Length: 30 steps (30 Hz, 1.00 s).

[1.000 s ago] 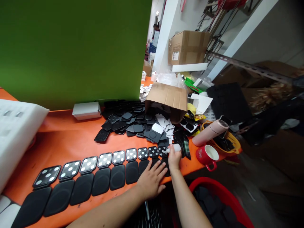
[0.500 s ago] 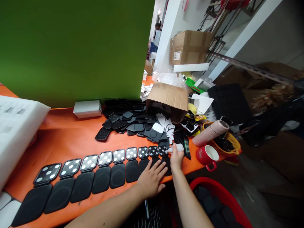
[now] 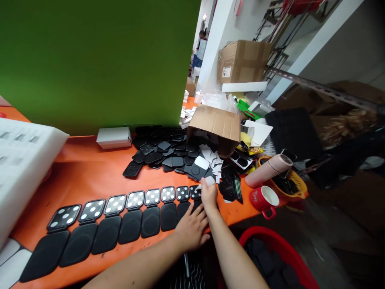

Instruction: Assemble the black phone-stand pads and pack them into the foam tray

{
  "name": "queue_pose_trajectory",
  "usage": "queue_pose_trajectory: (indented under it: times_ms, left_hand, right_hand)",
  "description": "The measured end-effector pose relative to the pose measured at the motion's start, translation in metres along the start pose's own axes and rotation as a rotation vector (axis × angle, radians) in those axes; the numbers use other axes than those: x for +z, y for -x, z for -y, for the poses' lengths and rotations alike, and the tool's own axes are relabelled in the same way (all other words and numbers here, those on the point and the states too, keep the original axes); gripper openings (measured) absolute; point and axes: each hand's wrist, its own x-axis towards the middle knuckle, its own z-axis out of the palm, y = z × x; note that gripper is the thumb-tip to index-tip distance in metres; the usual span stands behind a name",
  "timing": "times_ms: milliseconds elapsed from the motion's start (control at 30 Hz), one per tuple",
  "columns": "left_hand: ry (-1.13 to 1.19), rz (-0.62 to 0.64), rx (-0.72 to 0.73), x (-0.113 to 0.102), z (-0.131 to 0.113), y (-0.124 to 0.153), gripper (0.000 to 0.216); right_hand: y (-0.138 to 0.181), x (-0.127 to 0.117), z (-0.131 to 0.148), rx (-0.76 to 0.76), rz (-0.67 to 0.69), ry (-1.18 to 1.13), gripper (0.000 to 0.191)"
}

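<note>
A row of several opened black cases (image 3: 132, 218) lies along the front of the orange table (image 3: 90, 176), most upper halves carrying white dots. My left hand (image 3: 191, 228) lies flat, fingers spread, on the lower halves at the row's right end. My right hand (image 3: 208, 193) is closed round a small white bottle (image 3: 209, 181), its tip pointing down-left at the upper half of one of the rightmost cases (image 3: 195, 192).
A heap of loose black case parts (image 3: 164, 150) and white cards lies behind the row, beside a tipped cardboard box (image 3: 215, 126). A red mug (image 3: 264, 199), a pink tumbler (image 3: 267, 170) and a yellow basket stand at right. A red bin (image 3: 270, 261) sits below. White foam sits at left.
My right hand with the bottle has shifted left along the row, from the last case toward the one beside it. My left hand has stayed put. The view has drifted slightly.
</note>
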Motion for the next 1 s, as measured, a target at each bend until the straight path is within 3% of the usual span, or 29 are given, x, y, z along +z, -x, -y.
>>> queue_pose_trajectory:
  times_ms: [700,867,1000]
  left_hand:
    - [-0.001,0.015,-0.005,0.004,0.000,-0.001,0.066]
    - [0.002,0.024,0.006,0.003,0.001,0.000,0.069]
    - [-0.009,0.026,0.005,0.000,0.000,0.001,0.066]
  right_hand:
    - [0.004,-0.015,-0.008,0.010,0.017,-0.057,0.035]
    - [-0.002,-0.008,-0.007,0.086,0.048,-0.201,0.038]
    - [-0.002,0.002,-0.001,0.074,0.055,-0.168,0.037]
